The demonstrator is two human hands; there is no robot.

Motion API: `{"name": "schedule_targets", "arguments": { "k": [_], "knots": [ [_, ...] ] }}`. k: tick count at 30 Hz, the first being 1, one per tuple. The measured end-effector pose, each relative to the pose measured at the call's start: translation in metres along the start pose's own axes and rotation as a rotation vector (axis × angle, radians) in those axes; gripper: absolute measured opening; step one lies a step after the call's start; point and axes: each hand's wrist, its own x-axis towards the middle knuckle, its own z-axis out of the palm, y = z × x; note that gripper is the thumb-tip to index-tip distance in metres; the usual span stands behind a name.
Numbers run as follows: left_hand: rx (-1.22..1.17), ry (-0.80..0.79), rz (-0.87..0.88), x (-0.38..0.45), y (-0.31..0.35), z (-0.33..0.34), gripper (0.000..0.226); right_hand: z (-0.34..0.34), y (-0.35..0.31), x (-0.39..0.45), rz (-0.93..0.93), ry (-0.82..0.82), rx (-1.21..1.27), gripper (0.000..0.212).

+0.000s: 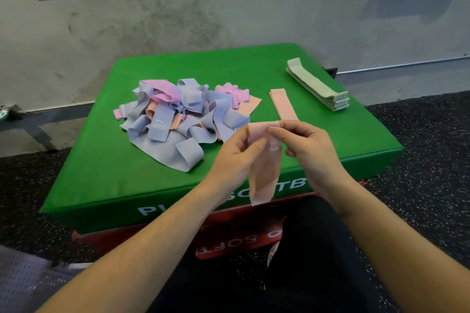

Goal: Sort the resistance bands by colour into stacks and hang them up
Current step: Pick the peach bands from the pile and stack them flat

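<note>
Both hands hold one peach band [264, 170] up in the air. The left hand [235, 152] pinches its top edge, and the right hand [309, 146] pinches the same edge just beside it. The rest of the band hangs down below the fingers, a bit twisted.

To do this step well, I think the hands should pull the band flat and smooth first. Then it can go on the small peach stack [283, 104], which lies just past the right hand. The green stack [318, 85] lies farther off. The mixed pile [178, 114] waits beyond the left hand.
</note>
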Motion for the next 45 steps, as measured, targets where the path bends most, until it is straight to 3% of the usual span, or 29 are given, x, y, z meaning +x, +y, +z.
{"name": "schedule_targets", "arguments": {
  "k": [3, 7, 11, 16, 21, 26, 31, 35, 37, 40, 45],
  "knots": [
    [-0.007, 0.007, -0.02, 0.01, -0.003, 0.005, 0.026, -0.006, 0.007, 0.005, 0.002, 0.005, 0.017, 0.009],
    [-0.122, 0.025, -0.105, 0.027, 0.001, 0.016, 0.027, -0.02, 0.023, 0.011, 0.021, -0.001, 0.058, 0.03],
    [-0.262, 0.004, -0.152, 0.048, 0.015, 0.026, 0.027, -0.042, 0.038, 0.007, 0.126, -0.184, -0.197, 0.04],
    [-0.428, 0.042, -0.188, 0.091, 0.028, 0.036, 0.018, -0.06, 0.049, 0.012, 0.121, -0.181, -0.36, 0.009],
    [-0.478, 0.221, -0.332, 0.146, 0.022, 0.043, 0.025, -0.076, 0.056, 0.024, 0.145, -0.08, -0.375, 0.014],
    [-0.416, 0.366, -0.411, 0.196, 0.01, 0.051, 0.023, -0.098, 0.062, 0.036, 0.126, -0.085, -0.522, 0.039],
    [-0.333, 0.448, -0.388, 0.234, -0.003, 0.062, 0.009, -0.116, 0.063, 0.051, 0.148, -0.01, -0.495, 0.007],
    [-0.223, 0.453, -0.36, 0.271, -0.02, 0.077, 0.023, -0.126, 0.065, 0.068, 0.211, -0.025, -0.513, 0.013],
    [-0.143, 0.467, -0.358, 0.292, -0.036, 0.076, 0.013, -0.129, 0.067, 0.076, 0.235, -0.052, -0.508, 0.017],
    [-0.045, 0.451, -0.366, 0.298, -0.04, 0.075, 0.037, -0.128, 0.073, 0.084, 0.23, -0.065, -0.48, 0.017],
    [0.077, 0.305, -0.445, 0.31, -0.068, 0.073, 0.026, -0.132, 0.092, 0.087, 0.141, -0.142, -0.811, 0.012]
  ]
}}
